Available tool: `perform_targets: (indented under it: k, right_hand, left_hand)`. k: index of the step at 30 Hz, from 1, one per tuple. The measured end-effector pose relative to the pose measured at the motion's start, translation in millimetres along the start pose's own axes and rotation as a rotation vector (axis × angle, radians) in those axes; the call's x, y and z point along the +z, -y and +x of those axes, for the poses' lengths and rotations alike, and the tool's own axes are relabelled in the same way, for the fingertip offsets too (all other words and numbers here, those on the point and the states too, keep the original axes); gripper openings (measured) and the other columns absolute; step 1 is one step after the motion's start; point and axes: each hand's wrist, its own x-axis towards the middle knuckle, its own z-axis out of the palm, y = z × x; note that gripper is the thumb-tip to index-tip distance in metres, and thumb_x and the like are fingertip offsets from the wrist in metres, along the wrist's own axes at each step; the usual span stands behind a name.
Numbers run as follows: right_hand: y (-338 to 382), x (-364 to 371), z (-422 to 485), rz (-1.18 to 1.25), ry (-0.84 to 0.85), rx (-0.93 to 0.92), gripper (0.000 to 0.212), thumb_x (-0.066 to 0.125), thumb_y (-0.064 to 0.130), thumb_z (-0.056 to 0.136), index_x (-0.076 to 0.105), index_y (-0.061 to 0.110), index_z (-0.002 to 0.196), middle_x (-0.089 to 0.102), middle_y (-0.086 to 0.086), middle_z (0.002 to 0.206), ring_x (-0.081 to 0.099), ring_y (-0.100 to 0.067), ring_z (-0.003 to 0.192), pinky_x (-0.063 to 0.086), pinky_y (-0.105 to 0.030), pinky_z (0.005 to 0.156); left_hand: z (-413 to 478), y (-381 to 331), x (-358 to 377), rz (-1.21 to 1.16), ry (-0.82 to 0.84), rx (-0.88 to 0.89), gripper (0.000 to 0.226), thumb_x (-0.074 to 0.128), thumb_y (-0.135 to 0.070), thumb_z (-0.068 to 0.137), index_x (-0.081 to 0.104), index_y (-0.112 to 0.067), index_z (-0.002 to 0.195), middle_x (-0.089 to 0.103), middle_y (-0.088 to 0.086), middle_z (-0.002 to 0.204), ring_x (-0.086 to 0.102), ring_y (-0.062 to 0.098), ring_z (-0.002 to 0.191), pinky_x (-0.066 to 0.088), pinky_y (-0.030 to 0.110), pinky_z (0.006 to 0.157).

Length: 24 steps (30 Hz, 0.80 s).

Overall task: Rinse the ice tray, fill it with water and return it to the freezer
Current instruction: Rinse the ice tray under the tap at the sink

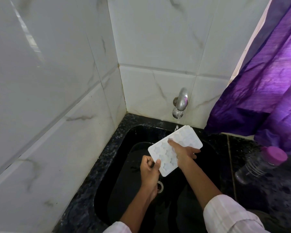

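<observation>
Holding hand, head view: the left hand [149,170] grips the ice tray [161,153] at its near short edge, thumb on top and fingers curled beneath.
Flat hand: the right hand [183,152] lies across the tray's face with fingers straight and spread. One digit reaches over the cavities toward 11 o'clock; the others stick out past the long edge toward 3 o'clock.
Tray axis: the long axis runs from 8 o'clock to 2 o'clock, the far short edge points toward the tap [181,103], and the cavities face up at the camera.
Tray place: in the air over the black sink [124,165], at 5 o'clock from the frame's middle.
Tray against hands: the left hand sits at the tray's 8 o'clock end; the right hand covers its middle and 4 o'clock side.
Water: a thin stream [177,126] falls from the tap onto the tray's far corner.
Drain: a pale ring [160,186] at 6 o'clock from the tray, beside the left wrist.
Bottle: a clear bottle [262,163] with a purple cap leans on the dark counter [275,207] at 3 o'clock, well apart from the tray.
Curtain: purple cloth [267,73] hangs at 2 o'clock.
</observation>
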Motion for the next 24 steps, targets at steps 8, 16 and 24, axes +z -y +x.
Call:
perform_targets:
  k: [8,16,24]
  right_hand:
    - [-8.3,4.2,-1.5,0.017,-0.022,0.027,0.146,0.091,0.045,0.061,-0.015,0.014,0.156,0.027,-0.014,0.148,0.044,-0.035,0.129,0.044,-0.049,0.105]
    - [-10.4,6.1,5.7,-0.054,-0.048,0.023,0.146,0.094,0.05,0.053,-0.005,0.017,0.155,0.029,-0.015,0.147,0.04,-0.036,0.132,0.041,-0.053,0.109]
    - [-17.2,5.7,9.9,-0.047,-0.068,0.037,0.146,0.091,0.05,0.054,-0.008,0.015,0.156,0.029,-0.016,0.146,0.04,-0.037,0.131,0.038,-0.054,0.109]
  left_hand:
    - [1.5,-1.4,-3.5,0.036,-0.002,0.016,0.02,0.061,-0.006,0.096,0.045,-0.01,0.086,0.067,0.028,0.105,0.068,0.042,0.1,0.055,0.06,0.085]
    - [-0.2,4.1,-7.8,0.042,0.018,0.013,0.021,0.063,-0.007,0.094,0.044,-0.01,0.086,0.068,0.025,0.105,0.066,0.044,0.104,0.053,0.062,0.087]
    - [-1.6,8.6,-7.8,0.038,0.051,0.032,0.019,0.064,-0.011,0.092,0.045,-0.011,0.087,0.069,0.023,0.104,0.067,0.043,0.102,0.053,0.064,0.086]
